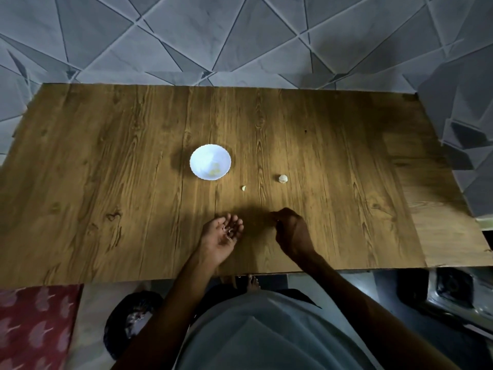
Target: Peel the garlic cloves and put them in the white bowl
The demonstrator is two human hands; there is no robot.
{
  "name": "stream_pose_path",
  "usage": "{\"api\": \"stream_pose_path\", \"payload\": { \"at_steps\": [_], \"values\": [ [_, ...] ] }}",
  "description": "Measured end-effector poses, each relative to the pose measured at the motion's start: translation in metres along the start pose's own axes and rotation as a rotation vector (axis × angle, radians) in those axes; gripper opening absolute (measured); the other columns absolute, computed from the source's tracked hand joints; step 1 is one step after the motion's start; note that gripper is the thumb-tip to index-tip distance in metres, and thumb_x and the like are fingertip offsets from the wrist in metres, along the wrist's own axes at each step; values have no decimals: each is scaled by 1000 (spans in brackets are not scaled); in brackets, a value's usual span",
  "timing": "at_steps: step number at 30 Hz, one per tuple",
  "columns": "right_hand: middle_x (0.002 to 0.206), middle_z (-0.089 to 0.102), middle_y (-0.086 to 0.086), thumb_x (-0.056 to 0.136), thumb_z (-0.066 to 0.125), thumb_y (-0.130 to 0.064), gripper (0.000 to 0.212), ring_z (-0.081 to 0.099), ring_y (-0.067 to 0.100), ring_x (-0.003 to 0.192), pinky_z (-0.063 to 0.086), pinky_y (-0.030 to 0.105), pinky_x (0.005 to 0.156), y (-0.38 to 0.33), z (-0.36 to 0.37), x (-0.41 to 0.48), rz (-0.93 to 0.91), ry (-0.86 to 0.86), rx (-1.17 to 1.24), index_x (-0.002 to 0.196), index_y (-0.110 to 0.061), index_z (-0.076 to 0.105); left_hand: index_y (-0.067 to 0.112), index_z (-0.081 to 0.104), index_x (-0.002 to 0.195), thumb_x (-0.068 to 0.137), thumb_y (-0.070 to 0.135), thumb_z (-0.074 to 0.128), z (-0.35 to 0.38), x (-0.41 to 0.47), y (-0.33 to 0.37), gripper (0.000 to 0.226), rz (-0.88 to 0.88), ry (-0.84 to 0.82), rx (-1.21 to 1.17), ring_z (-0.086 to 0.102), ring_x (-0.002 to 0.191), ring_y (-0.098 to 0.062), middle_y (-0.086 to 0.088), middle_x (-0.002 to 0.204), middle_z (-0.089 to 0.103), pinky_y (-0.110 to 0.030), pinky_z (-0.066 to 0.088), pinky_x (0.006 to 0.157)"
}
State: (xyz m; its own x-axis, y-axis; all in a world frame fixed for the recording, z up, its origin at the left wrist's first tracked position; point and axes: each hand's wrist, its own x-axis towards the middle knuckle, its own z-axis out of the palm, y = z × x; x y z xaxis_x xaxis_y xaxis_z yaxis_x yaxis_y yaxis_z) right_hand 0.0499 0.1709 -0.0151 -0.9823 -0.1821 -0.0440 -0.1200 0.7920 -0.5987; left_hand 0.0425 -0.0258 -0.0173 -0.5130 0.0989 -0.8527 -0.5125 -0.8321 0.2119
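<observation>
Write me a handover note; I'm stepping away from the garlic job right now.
Left hand: palm up, cupping skin scraps.
Right hand: fingertips pinched together; too dark to tell on what.
White bowl mid-table, a few peeled cloves inside: done.
Left to do: a small clove and a larger garlic piece lie on the table, right of the bowl.

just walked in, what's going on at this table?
A person is peeling garlic at the wooden table. Their left hand, palm up, cups papery skin scraps; the right hand is bunched beside it, contents hidden. The white bowl holds a few peeled cloves. One small clove and a bigger garlic piece wait on the table.
</observation>
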Motion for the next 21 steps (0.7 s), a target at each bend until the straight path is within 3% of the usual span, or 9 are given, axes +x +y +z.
{"api": "stream_pose_path", "payload": {
  "at_steps": [3, 7, 9, 14, 18, 21],
  "values": [
    [108, 65, 10, 87, 58, 9, 29, 66, 22, 87, 54, 23, 69, 17, 0, 8, -65, -49, -112, 110, -5, 69, 6, 59, 82, 101, 16, 38, -3, -2, 2, 30, 1, 11, -1, 61, 78, -24, -11, 66, 67, -35, 50, 74],
    [121, 63, 9, 88, 58, 6, 35, 64, 25, 105, 56, 31, 85, 19, 10, 21, -140, -104, -177, 120, -7, 67, 6, 59, 82, 100, 15, 37, -3, -6, 2, 30, 18, 11, -9, 61, 79, -24, -11, 67, 67, -35, 50, 76],
    [123, 62, 9, 90, 56, 2, 34, 61, 25, 106, 55, 34, 85, 16, 14, 23, -170, -118, -211, 120, -9, 67, 5, 59, 82, 100, 15, 37, -2, -8, 1, 30, 27, 6, -8, 61, 78, -24, -11, 67, 67, -35, 50, 76],
    [101, 65, 7, 89, 60, -5, 19, 62, 25, 83, 54, 36, 64, 15, 15, 14, -307, -94, -294, 100, -12, 74, 6, 59, 82, 100, 14, 37, -3, -9, -3, 29, 22, 3, -8, 61, 78, -24, -10, 69, 66, -35, 51, 76],
    [81, 64, 8, 88, 60, -5, 11, 62, 26, 68, 48, 32, 57, 14, 19, 18, -311, -49, -274, 81, -8, 68, 6, 59, 83, 100, 14, 37, -3, -11, -6, 29, 20, 12, -5, 61, 78, -24, -11, 70, 66, -35, 51, 76],
    [79, 63, 13, 84, 67, -2, 3, 62, 29, 64, 47, 32, 53, 12, 24, 25, -312, -36, -292, 82, -2, 65, 6, 59, 83, 100, 14, 38, -5, -13, -5, 29, 27, 9, -1, 62, 78, -24, -11, 70, 66, -35, 51, 76]
  ]
}}
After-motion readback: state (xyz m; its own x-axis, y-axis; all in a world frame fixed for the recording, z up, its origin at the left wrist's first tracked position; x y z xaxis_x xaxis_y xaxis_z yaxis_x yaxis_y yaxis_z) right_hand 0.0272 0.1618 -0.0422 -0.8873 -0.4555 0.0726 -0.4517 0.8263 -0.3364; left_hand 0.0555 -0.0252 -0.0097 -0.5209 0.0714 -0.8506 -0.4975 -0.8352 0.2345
